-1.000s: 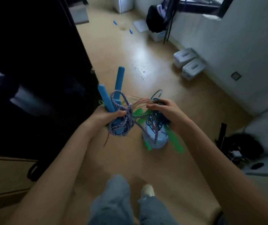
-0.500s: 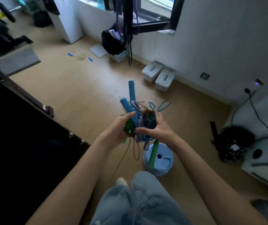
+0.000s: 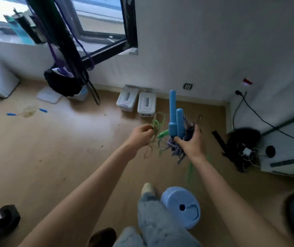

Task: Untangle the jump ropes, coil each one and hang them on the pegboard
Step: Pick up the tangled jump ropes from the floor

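Since a moment ago your hands have pulled apart, and the blue handles (image 3: 175, 120) have gone from your left hand to your right. Your right hand (image 3: 190, 143) now curls its fingers round the blue handles and the purple and white rope (image 3: 175, 148) bunched below them. The handles stick up. Your left hand (image 3: 140, 135) pinches thin green and tan loops (image 3: 156, 125) just beside that bunch. A green strand (image 3: 189, 169) hangs down by your right arm.

You are on the untangling step, I think. No rope is coiled yet, and I cannot see a pegboard. Next, pull the thin loops slowly away from the thick rope. Watch where they cross, so a knot does not pull tight. Everything is up in the air, above the floor (image 3: 62, 148) and the blue round thing (image 3: 181, 207).
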The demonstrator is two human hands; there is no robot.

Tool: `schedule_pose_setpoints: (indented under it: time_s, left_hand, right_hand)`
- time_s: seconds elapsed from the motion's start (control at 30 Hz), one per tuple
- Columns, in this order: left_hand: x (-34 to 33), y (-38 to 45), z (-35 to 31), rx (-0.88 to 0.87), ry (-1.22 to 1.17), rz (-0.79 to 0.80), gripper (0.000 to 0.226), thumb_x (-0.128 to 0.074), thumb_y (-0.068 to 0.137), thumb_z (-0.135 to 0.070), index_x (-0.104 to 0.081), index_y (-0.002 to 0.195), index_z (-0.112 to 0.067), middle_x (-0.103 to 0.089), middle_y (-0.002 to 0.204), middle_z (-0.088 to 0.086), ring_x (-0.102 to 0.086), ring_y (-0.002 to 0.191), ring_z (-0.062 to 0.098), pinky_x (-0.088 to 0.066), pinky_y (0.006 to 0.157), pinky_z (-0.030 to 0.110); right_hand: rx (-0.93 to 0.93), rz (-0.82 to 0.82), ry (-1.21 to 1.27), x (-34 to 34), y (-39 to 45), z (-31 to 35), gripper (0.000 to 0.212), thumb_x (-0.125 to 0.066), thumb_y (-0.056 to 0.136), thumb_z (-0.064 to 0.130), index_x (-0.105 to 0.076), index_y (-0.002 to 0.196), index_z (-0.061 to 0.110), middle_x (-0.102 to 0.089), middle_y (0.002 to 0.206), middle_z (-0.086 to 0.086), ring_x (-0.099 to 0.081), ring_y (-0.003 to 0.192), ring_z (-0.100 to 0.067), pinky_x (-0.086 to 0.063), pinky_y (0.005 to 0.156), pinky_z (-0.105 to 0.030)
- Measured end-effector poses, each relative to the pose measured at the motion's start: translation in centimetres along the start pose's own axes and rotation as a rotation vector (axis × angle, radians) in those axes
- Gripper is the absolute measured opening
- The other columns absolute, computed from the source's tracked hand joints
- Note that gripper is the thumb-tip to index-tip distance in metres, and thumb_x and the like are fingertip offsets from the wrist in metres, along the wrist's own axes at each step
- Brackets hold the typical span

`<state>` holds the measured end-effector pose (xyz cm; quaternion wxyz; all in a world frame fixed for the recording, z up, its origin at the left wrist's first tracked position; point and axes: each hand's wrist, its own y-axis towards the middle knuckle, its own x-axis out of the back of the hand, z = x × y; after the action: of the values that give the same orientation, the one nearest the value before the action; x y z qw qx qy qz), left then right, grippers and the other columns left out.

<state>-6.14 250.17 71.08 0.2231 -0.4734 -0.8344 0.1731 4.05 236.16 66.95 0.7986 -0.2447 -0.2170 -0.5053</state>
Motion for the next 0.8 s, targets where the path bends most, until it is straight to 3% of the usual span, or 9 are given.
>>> schedule_pose_setpoints:
  time_s: [0.1,0.23,0.37,0.5,0.63,0.73,0.8]
  left_hand:
    - [0.4,6.0,-2.1,-0.02,0.18,0.08,0.026,-0.047,0.092,-0.014,-0.059,0.115,-0.015,-0.059,0.094,-0.004,-0.052,0.078,0.004,-0.041,0.064,0.018]
    - [1.0,12.5,-4.3,0.056,0.224,0.151,0.045,-0.05,0.09,-0.017,-0.043,0.134,-0.018,-0.052,0.114,0.0,-0.052,0.099,0.017,-0.048,0.087,0.035]
    - [1.7,20.0,-5.5,0.102,0.134,0.141,0.031,-0.049,0.09,-0.01,-0.052,0.121,-0.007,-0.053,0.108,0.007,-0.055,0.096,0.02,-0.053,0.081,0.034]
    - [2.5,25.5,-5.2,0.169,0.133,0.198,0.013,-0.043,0.093,-0.005,-0.055,0.096,-0.008,-0.059,0.089,0.007,-0.058,0.075,0.015,-0.05,0.067,0.027]
    - [2.4,29.0,-2.9,0.292,0.252,0.272,0.013,-0.042,0.094,-0.006,-0.055,0.095,-0.009,-0.061,0.081,0.002,-0.059,0.071,0.014,-0.049,0.065,0.024]
    - [1.8,31.1,-1.7,0.345,0.269,0.243,0.014,-0.041,0.094,-0.005,-0.054,0.097,-0.007,-0.06,0.078,0.002,-0.058,0.068,0.014,-0.047,0.064,0.024]
    - [1.4,31.9,-1.6,0.362,0.272,0.235,0.015,-0.04,0.094,-0.005,-0.054,0.098,-0.006,-0.061,0.078,0.003,-0.058,0.068,0.014,-0.048,0.064,0.025]
  right_hand:
    - [-0.042,-0.038,-0.082,-0.3,4.8,1.0,0.063,-0.08,0.069,0.022,-0.046,0.119,0.006,-0.057,0.117,-0.014,-0.058,0.104,-0.03,-0.047,0.079,-0.035]
    - [-0.202,0.027,-0.105,-0.9,11.1,1.0,0.077,-0.079,0.071,0.018,-0.038,0.135,0.005,-0.048,0.134,-0.015,-0.049,0.121,-0.029,-0.042,0.098,-0.037]
    - [-0.424,0.039,0.004,-2.8,16.9,-0.2,0.091,-0.079,0.072,0.019,-0.025,0.143,0.005,-0.036,0.145,-0.014,-0.039,0.131,-0.028,-0.035,0.102,-0.037]
    - [-0.565,0.054,-0.057,-5.4,21.2,-2.1,0.081,-0.079,0.072,0.023,-0.034,0.136,0.002,-0.046,0.137,-0.014,-0.048,0.122,-0.029,-0.041,0.092,-0.036]
    - [-0.677,0.101,-0.093,-7.7,24.5,-5.3,0.071,-0.074,0.076,0.017,-0.037,0.135,0.002,-0.046,0.138,-0.015,-0.047,0.124,-0.029,-0.04,0.095,-0.033]
    - [-0.71,0.249,-0.082,-8.4,26.3,-7.5,0.065,-0.066,0.084,0.017,-0.034,0.14,0.007,-0.04,0.143,-0.014,-0.043,0.127,-0.03,-0.039,0.099,-0.035]
    - [-0.69,0.328,-0.088,-8.3,27.1,-8.3,0.055,-0.061,0.086,0.015,-0.04,0.137,0.013,-0.045,0.138,-0.012,-0.05,0.115,-0.026,-0.043,0.091,-0.033]
